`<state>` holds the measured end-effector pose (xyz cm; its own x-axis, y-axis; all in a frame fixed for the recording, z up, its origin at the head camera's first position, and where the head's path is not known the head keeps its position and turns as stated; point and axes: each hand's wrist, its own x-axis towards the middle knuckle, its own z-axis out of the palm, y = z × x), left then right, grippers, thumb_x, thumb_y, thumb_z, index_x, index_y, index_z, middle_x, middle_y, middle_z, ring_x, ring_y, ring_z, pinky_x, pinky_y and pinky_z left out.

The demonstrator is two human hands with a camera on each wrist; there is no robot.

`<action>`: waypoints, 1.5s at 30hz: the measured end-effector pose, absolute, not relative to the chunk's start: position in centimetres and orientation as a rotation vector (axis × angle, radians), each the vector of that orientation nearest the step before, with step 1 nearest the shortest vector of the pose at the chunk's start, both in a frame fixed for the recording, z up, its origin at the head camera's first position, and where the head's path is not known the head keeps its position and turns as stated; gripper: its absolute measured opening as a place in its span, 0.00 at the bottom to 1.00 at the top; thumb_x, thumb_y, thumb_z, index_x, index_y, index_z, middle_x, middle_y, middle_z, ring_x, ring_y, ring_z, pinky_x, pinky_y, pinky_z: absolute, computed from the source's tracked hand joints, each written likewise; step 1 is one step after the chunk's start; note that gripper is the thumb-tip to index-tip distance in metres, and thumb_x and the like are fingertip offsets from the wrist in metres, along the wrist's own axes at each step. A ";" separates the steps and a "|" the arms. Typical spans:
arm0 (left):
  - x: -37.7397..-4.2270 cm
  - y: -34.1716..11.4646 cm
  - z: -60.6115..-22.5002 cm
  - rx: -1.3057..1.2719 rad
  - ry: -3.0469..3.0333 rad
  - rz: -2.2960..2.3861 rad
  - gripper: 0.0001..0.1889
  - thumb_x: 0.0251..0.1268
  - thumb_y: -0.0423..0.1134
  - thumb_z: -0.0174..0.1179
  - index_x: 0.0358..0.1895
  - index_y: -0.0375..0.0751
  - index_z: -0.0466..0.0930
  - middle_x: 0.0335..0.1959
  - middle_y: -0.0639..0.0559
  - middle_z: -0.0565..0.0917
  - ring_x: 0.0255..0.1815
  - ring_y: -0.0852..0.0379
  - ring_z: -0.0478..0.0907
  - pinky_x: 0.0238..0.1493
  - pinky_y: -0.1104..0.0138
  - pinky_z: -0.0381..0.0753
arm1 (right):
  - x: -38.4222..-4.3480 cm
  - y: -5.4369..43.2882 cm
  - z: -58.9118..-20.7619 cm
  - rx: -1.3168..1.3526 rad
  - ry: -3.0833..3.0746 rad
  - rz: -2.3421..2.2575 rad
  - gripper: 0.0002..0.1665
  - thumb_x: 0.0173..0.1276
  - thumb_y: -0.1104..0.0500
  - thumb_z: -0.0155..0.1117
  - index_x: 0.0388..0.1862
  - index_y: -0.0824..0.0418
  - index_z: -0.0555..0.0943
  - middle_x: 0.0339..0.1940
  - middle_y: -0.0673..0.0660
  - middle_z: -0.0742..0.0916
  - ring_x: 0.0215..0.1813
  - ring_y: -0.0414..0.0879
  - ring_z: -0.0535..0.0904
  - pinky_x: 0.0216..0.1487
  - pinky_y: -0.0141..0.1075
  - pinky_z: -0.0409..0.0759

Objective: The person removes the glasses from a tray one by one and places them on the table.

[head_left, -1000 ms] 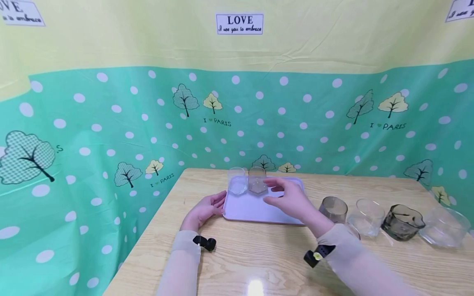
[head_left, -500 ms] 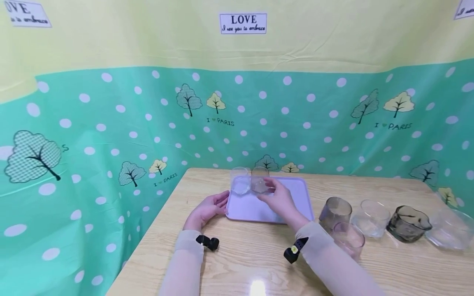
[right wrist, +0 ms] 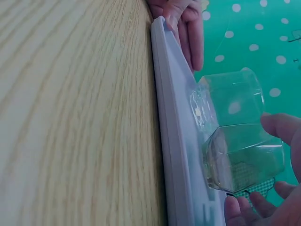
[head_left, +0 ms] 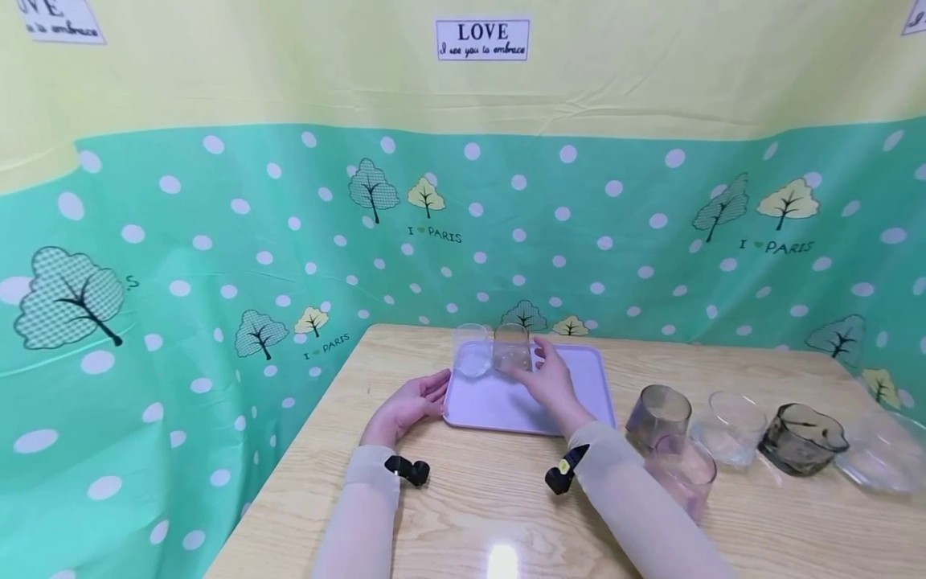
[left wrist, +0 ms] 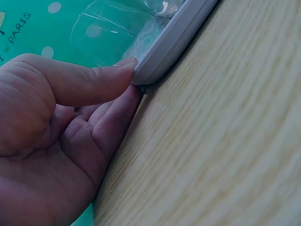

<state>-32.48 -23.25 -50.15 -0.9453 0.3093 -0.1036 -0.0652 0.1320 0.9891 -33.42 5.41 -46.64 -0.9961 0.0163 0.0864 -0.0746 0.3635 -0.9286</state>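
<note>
A lilac tray [head_left: 499,406] lies on the wooden table, two tumblers standing side by side at its back left. One is a clear glass [head_left: 472,354]; to its right is a smoky faceted glass [head_left: 512,346]. My left hand [head_left: 408,404] pinches the tray's near left corner, thumb on the rim and fingers against the side, as the left wrist view shows. My right hand [head_left: 551,382] is spread about the smoky glass, thumb in front and fingers to its right. In the right wrist view the thumb [right wrist: 277,126] is near this glass; contact is unclear.
Right of the tray stand a smoky tumbler [head_left: 660,414], a pink glass [head_left: 683,474], a clear glass [head_left: 731,430], a dark wavy-rimmed bowl [head_left: 803,442] and a clear bowl [head_left: 882,454]. My right forearm passes close to the pink glass. A patterned curtain [head_left: 463,265] hangs behind the table.
My right hand has moved left to the smoky glass on the tray, and its fingers now stand to the right of it. The left hand stays at the tray corner. The camera view shifts slightly.
</note>
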 end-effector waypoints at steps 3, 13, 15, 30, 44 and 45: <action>-32.4 -23.4 -50.2 0.238 2.119 1.883 0.46 0.62 0.15 0.60 0.84 0.28 0.54 0.86 0.39 0.56 0.85 0.43 0.57 0.78 0.60 0.69 | -34.0 5.0 -47.0 0.063 -2.531 1.692 0.60 0.65 0.51 0.80 0.88 0.59 0.56 0.83 0.67 0.68 0.79 0.67 0.67 0.79 0.60 0.70; -32.5 -23.4 -50.1 0.235 2.136 1.879 0.45 0.63 0.16 0.62 0.84 0.30 0.56 0.86 0.41 0.58 0.84 0.44 0.59 0.77 0.61 0.70 | -35.3 4.4 -47.2 0.070 -2.511 1.658 0.66 0.63 0.49 0.82 0.90 0.57 0.51 0.87 0.66 0.62 0.84 0.67 0.60 0.83 0.61 0.61; -32.5 -23.4 -50.1 0.236 2.135 1.876 0.45 0.63 0.16 0.62 0.84 0.31 0.56 0.86 0.41 0.58 0.84 0.45 0.59 0.77 0.61 0.70 | -35.4 4.4 -47.2 0.070 -2.512 1.653 0.66 0.63 0.49 0.82 0.90 0.56 0.52 0.87 0.66 0.62 0.83 0.67 0.61 0.83 0.61 0.62; -32.5 -23.3 -50.0 0.257 2.133 1.881 0.45 0.62 0.15 0.61 0.83 0.27 0.54 0.86 0.37 0.56 0.85 0.40 0.57 0.79 0.58 0.68 | -36.5 4.7 -47.1 0.134 -2.534 1.635 0.65 0.63 0.50 0.83 0.89 0.56 0.53 0.87 0.63 0.64 0.84 0.65 0.60 0.84 0.60 0.59; -32.6 -23.2 -50.1 0.246 2.118 1.879 0.45 0.63 0.16 0.61 0.84 0.29 0.54 0.86 0.40 0.57 0.84 0.42 0.58 0.78 0.61 0.70 | -37.4 4.9 -47.7 0.107 -2.607 1.658 0.62 0.66 0.48 0.81 0.89 0.57 0.54 0.83 0.66 0.69 0.81 0.65 0.65 0.82 0.57 0.66; -32.6 -23.2 -50.0 0.242 2.118 1.881 0.44 0.63 0.16 0.61 0.84 0.29 0.55 0.86 0.40 0.57 0.85 0.43 0.58 0.78 0.60 0.69 | -37.4 5.0 -47.7 0.102 -2.610 1.664 0.62 0.66 0.48 0.81 0.89 0.57 0.55 0.83 0.65 0.69 0.81 0.64 0.66 0.82 0.56 0.67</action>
<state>-32.56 -23.25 -50.04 -0.9415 0.3190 -0.1090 -0.0705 0.1296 0.9890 -37.42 4.95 -47.74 -0.9969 -0.0313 0.0728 -0.0792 0.4206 -0.9038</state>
